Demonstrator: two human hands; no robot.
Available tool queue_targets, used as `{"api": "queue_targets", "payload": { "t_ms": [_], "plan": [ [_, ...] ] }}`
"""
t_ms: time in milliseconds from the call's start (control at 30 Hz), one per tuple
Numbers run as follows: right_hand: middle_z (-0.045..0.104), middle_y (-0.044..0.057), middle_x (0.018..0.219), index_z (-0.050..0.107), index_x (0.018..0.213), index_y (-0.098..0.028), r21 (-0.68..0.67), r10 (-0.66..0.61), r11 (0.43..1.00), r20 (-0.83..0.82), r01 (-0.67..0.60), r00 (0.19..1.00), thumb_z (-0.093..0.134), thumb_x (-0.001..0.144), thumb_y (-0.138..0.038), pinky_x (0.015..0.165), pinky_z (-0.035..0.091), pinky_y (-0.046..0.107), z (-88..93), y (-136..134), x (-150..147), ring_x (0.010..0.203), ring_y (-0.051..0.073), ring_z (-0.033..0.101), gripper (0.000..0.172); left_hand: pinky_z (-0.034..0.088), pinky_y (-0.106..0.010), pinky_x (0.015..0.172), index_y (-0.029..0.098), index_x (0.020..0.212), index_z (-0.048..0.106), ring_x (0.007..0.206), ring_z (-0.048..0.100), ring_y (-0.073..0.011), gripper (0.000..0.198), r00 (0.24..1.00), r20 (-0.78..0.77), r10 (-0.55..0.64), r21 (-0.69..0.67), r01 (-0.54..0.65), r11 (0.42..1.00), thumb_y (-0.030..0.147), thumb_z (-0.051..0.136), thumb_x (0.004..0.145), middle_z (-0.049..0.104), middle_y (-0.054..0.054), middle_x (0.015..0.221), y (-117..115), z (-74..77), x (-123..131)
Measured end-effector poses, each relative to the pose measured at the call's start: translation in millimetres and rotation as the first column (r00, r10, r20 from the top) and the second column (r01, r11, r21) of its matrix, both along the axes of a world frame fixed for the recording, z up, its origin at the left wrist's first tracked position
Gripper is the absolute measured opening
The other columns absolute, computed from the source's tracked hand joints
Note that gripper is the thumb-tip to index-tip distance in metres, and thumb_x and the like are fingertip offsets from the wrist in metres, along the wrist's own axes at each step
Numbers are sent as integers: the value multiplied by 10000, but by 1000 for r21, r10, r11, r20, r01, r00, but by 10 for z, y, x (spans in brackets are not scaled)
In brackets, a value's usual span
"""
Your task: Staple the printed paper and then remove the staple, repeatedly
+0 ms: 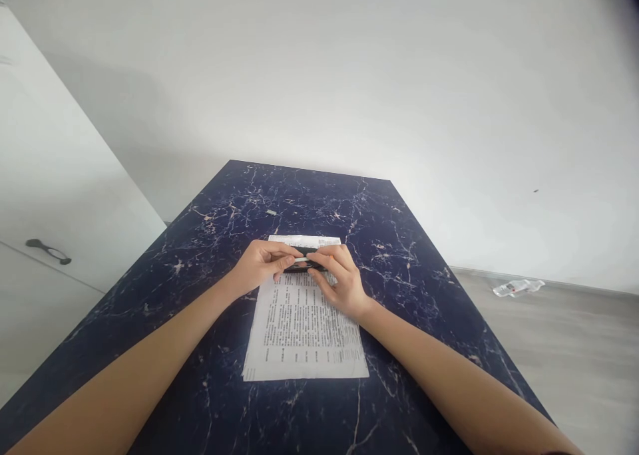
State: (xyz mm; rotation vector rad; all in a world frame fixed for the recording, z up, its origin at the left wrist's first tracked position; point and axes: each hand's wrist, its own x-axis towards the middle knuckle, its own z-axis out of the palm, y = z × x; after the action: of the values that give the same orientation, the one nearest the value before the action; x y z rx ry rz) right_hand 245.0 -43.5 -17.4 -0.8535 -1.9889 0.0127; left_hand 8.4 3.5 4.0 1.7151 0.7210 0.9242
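Note:
Over the upper part of a printed sheet of paper (pixel 307 335), my two hands come together. My left hand (pixel 262 263) is closed, its thumb and fingers pinching one end of a slim white stick-like piece (pixel 301 260). The fingertips of my right hand (pixel 343 277) are closed on the other end of it. Just behind and below the fingers is a dark, flat, oblong object (pixel 308 250) lying across the paper; its kind cannot be made out. Fingers cover much of both the white piece and the dark object.
The dark blue marbled table (pixel 309 195) stands against a white wall. A small pale piece (pixel 271 212) lies farther back on it. To the left is a white cabinet with a dark handle (pixel 48 250). Clear plastic packaging (pixel 518 287) lies on the floor at right.

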Motion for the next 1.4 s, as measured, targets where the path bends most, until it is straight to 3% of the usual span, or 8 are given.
{"api": "queue_targets", "payload": {
  "t_ms": [400, 500, 633, 733, 833, 1133, 1300, 1400],
  "plan": [
    [743, 53, 989, 687, 1092, -246, 62, 25, 998, -49, -22, 998, 599, 978, -131, 795, 528, 412, 75, -18, -21, 884, 218, 663, 184, 523, -289, 529, 215, 1018, 815, 483, 624, -141, 243, 996, 35, -77, 1, 77, 997, 416, 714, 926, 768, -77, 760, -45, 3, 23],
    [746, 53, 939, 704, 1026, -246, -77, -147, 988, -173, 136, 974, 608, 978, -211, 794, 536, 419, 126, 127, 89, 860, 229, 671, 113, 446, -267, 473, 194, 951, 787, 419, 550, -110, 342, 984, 105, 147, 62, -154, 986, 471, 591, 996, 753, -74, 745, 30, -1, -87],
    [748, 32, 824, 724, 854, -224, -377, -420, 867, -203, 325, 885, 666, 894, -308, 724, 525, 355, 65, 502, 537, 743, 210, 668, 111, 419, -267, 560, 204, 827, 705, 497, 550, -136, 309, 839, -99, 534, 337, -477, 812, 411, 561, 1005, 661, -20, 634, 263, -48, -319],
    [751, 39, 765, 732, 765, -210, -504, -587, 738, -152, 449, 795, 688, 818, -320, 767, 514, 363, -99, 729, 923, 708, 218, 671, 131, 450, -316, 717, 215, 806, 691, 668, 612, -202, 281, 689, -346, 636, 562, -391, 729, 360, 542, 995, 677, -45, 711, 462, -129, -447],
    [751, 67, 787, 751, 792, -198, -537, -670, 672, -149, 509, 727, 673, 791, -359, 783, 504, 373, -264, 828, 1145, 742, 238, 676, 179, 449, -389, 929, 219, 1005, 719, 969, 628, -283, 260, 651, -416, 635, 653, -272, 707, 324, 481, 1005, 712, -106, 1007, 594, -224, -472],
    [661, 83, 865, 657, 922, -192, -487, -744, 640, -200, 594, 638, 514, 808, -329, 810, 453, 386, -387, 890, 1193, 871, 269, 602, 228, 314, -571, 1140, 205, 1448, 553, 1433, 400, -380, 478, 543, -647, 535, 583, -100, 806, 348, 356, 1037, 452, -142, 1601, 662, -371, -398],
    [639, 66, 858, 617, 879, -210, -489, -718, 658, -179, 572, 673, 532, 759, -296, 784, 434, 364, -379, 881, 1163, 829, 256, 583, 170, 389, -582, 1076, 215, 1542, 461, 1383, 435, -369, 552, 395, -694, 602, 616, -108, 781, 268, 318, 1011, 308, -74, 1695, 813, -330, -342],
    [641, 73, 874, 611, 872, -211, -491, -716, 656, -165, 573, 679, 520, 748, -284, 767, 427, 360, -378, 883, 1159, 819, 256, 580, 170, 423, -556, 1039, 259, 1565, 439, 1306, 487, -350, 576, 395, -708, 586, 614, -68, 787, 225, 311, 1005, 378, -51, 1665, 903, -297, -302]
  ]
}}
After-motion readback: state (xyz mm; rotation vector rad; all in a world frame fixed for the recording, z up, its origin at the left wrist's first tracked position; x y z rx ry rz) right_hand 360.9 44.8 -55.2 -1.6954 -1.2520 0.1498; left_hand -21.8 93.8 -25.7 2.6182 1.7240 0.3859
